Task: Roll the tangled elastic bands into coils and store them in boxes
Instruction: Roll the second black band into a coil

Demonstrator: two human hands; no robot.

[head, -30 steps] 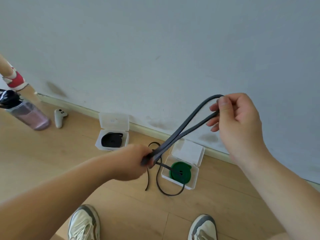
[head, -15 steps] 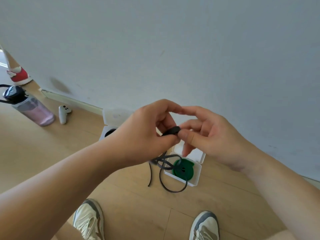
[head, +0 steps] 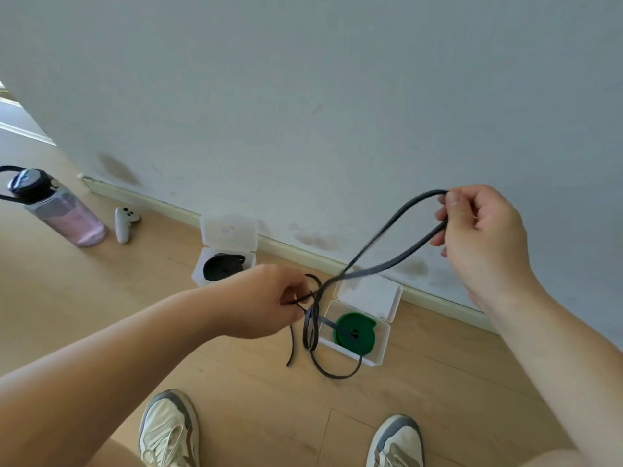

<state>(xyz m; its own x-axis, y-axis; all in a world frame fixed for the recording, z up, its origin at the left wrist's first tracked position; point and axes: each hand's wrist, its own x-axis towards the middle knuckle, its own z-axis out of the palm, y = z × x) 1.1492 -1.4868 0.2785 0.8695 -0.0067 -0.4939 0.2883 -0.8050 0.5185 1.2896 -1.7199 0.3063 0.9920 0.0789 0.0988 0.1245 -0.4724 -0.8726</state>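
both hands, left hand [head: 269, 299] and right hand [head: 478, 227], each grip pinching the dark elastic band [head: 387, 244] stretched between them.

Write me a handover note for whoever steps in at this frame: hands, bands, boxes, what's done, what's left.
Left hand: pinches the grey band low, at its crossing.
Right hand: grips the band's loop end, raised high.
Band: uncoiled, slack lying on the floor by the right box.
Done: black coil in the left box, green coil in the right box; both lids open.
Left: untangle and roll the grey band, then box it (no empty box in view).
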